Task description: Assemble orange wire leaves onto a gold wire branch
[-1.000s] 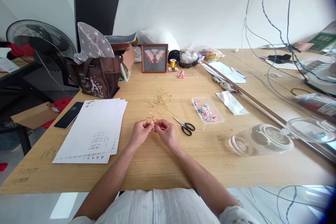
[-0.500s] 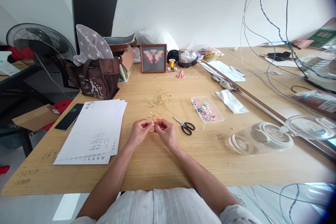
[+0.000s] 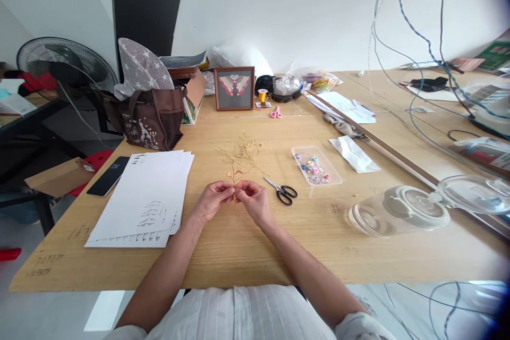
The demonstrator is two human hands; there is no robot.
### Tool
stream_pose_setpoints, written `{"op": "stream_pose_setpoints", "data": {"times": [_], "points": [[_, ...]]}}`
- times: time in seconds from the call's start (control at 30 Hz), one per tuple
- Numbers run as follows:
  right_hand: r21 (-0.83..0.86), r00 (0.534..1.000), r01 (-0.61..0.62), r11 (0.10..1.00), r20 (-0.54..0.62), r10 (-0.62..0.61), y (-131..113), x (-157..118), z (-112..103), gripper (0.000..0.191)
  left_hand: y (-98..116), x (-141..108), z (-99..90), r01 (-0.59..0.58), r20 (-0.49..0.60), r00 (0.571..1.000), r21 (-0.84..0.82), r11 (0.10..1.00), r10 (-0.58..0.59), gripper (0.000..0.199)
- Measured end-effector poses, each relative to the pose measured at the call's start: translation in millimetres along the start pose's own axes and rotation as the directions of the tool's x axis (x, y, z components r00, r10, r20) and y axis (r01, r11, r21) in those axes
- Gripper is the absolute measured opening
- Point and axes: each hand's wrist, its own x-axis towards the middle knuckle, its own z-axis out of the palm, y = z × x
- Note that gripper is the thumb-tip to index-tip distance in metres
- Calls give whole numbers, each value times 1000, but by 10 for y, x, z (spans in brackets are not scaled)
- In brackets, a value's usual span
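Note:
Both my hands meet at the middle of the table, pinching the stem of a small wire sprig [image 3: 234,176] with coral-orange leaves. My left hand [image 3: 213,201] holds it from the left, and my right hand [image 3: 255,203] from the right. The fingers hide the sprig's lower stem. Just behind its tip, a loose tangle of fine gold wire [image 3: 243,154] lies on the wooden table [image 3: 239,255]. Small black-handled scissors [image 3: 282,192] rest close to my right hand.
A stack of white paper sheets [image 3: 139,202] with printed shapes lies left of my hands, next to a black phone [image 3: 108,176]. A plastic tray of small beads [image 3: 316,166] sits to the right. A clear plastic jar [image 3: 398,211] lies on its side further right. A brown bag [image 3: 143,119] and a framed picture [image 3: 234,88] stand behind.
The sprig now stands more upright, its leaves raised toward the gold wire. My hands stay together at its stem, and the view has shifted slightly.

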Motion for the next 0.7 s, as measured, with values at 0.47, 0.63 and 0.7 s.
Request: {"op": "stream_pose_setpoints", "data": {"times": [0.47, 0.63, 0.7], "points": [[-66, 999, 34, 997, 8, -34, 32, 9, -46, 6, -69, 28, 80, -84, -73, 994, 16, 996, 85, 25], [-258, 996, 75, 963, -30, -86, 10, -11, -44, 8, -24, 8, 86, -166, -58, 982, 214, 963, 182, 25], [-308, 994, 95, 947, -28, -108, 0, -16, -44, 9, -31, 6, 92, -188, -56, 977, 247, 951, 207, 24]]}}
